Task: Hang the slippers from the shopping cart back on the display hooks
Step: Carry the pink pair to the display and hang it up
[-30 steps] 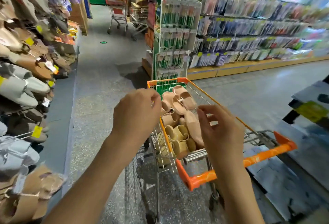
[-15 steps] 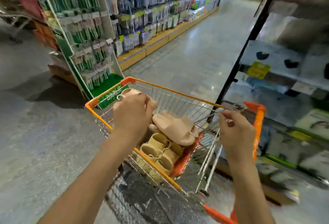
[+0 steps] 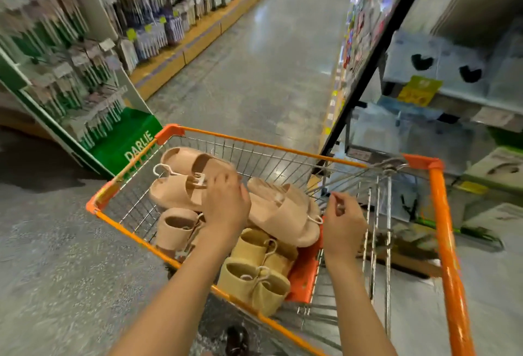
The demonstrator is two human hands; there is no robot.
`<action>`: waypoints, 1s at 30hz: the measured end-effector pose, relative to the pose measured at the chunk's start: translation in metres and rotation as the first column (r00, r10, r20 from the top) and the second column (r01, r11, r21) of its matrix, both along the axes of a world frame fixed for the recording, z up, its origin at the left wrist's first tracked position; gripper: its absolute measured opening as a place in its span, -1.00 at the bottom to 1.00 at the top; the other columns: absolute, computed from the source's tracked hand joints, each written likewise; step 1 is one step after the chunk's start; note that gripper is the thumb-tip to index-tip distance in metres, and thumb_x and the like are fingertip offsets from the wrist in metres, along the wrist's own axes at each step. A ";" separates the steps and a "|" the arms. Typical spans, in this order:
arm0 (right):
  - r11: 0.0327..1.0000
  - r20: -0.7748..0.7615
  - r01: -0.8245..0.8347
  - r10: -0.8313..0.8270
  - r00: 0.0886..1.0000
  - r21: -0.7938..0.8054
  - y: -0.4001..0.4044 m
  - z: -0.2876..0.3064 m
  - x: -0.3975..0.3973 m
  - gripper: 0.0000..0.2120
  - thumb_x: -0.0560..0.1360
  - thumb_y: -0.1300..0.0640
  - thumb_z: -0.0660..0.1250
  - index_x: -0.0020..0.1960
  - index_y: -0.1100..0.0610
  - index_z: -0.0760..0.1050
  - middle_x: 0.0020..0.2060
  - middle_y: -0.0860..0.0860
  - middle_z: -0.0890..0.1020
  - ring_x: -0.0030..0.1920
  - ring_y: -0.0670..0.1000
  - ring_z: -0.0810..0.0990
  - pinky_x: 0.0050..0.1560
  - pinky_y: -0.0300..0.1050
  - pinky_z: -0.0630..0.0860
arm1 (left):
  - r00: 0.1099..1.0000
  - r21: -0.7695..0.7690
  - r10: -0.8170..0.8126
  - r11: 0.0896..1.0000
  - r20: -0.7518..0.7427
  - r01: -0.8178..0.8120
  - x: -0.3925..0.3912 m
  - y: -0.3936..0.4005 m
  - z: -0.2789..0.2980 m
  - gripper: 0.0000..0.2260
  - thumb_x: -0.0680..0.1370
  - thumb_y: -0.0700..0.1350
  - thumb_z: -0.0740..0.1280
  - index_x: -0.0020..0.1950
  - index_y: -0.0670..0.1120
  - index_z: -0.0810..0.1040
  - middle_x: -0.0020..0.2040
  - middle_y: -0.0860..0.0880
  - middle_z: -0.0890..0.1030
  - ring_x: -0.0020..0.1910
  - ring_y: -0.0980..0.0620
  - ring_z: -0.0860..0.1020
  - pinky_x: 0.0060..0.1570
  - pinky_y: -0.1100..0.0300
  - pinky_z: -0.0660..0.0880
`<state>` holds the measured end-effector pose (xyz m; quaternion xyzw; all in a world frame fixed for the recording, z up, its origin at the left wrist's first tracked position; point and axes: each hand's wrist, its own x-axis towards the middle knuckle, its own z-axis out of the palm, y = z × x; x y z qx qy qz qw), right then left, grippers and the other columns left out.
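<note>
Three pairs of soft pink foam slide slippers [image 3: 181, 188] and two pairs of yellow foam slide slippers [image 3: 254, 282] lie heaped in the basket of the orange-trimmed wire shopping cart [image 3: 283, 152] in front of you, none of them on a display hook. One pink pair sits at the far left of the basket with a white plastic hanger [image 3: 165, 170] clipped across it; a second pink pair [image 3: 283, 214] lies upside-down-tilted in the middle; a third [image 3: 174, 228] stands on end against the near left wire. Both yellow pairs rest at the near edge, against the orange plastic seat flap [image 3: 305, 273].

Your left hand [image 3: 226, 205] is down in the pile, fingers curled over the slippers between the two upper pink pairs; whether it grips one cannot be told. Your right hand [image 3: 342, 219] hovers just beside the middle pink pair, fingers loosely bent, thumb and forefinger pinched near a small white hanger loop [image 3: 315, 218], contact unclear.

The cart's orange push handle [image 3: 447, 242] runs along the right. A green toothbrush display stand [image 3: 85, 101] marked DARLIE stands at left on the grey speckled floor [image 3: 268, 58], and blurred store shelving [image 3: 452, 72] rises at right.
</note>
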<state>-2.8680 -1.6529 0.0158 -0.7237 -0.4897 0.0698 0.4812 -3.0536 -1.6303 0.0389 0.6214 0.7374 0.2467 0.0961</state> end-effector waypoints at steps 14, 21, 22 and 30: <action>0.771 -0.091 0.175 -0.288 0.953 -0.612 0.081 -0.083 0.025 -0.76 0.56 0.17 0.20 0.21 0.18 0.41 0.16 0.10 0.48 0.06 0.06 0.48 -0.05 -0.14 0.42 | 0.919 -0.379 -0.388 0.863 -0.075 0.334 0.058 0.120 -0.085 -0.63 0.55 0.00 0.19 0.31 -0.10 0.33 0.27 -0.11 0.42 0.26 -0.11 0.38 0.22 0.03 0.39; 0.549 -0.102 0.033 -0.213 0.972 -0.835 0.091 -0.121 0.037 -0.68 0.57 0.22 0.12 0.32 0.22 0.30 0.21 0.20 0.46 0.20 0.17 0.45 0.12 -0.08 0.39 | 0.836 -0.554 -0.494 0.777 -0.238 0.301 0.085 0.139 -0.139 -0.46 0.38 0.07 0.40 0.23 -0.23 0.45 0.17 -0.25 0.53 0.14 -0.20 0.49 0.11 -0.06 0.47; 0.532 -0.123 0.014 -0.221 0.967 -0.847 0.092 -0.123 0.038 -0.67 0.57 0.20 0.12 0.32 0.23 0.30 0.20 0.21 0.47 0.20 0.19 0.45 0.11 -0.08 0.40 | 0.810 -0.564 -0.530 0.760 -0.252 0.322 0.089 0.139 -0.143 -0.47 0.27 0.02 0.50 0.11 -0.25 0.53 0.02 -0.25 0.59 -0.01 -0.21 0.56 -0.07 -0.03 0.52; 0.423 -0.160 -0.007 -0.327 0.931 -0.906 0.095 -0.147 0.049 -0.66 0.59 -0.09 0.01 0.27 0.05 0.31 0.12 0.10 0.54 0.07 0.09 0.52 0.01 -0.06 0.46 | 0.870 -0.511 -0.488 0.730 0.076 0.454 0.112 0.133 -0.176 -0.45 0.59 0.06 0.11 0.49 -0.16 0.05 0.37 -0.12 0.30 0.29 -0.14 0.36 0.10 0.07 0.41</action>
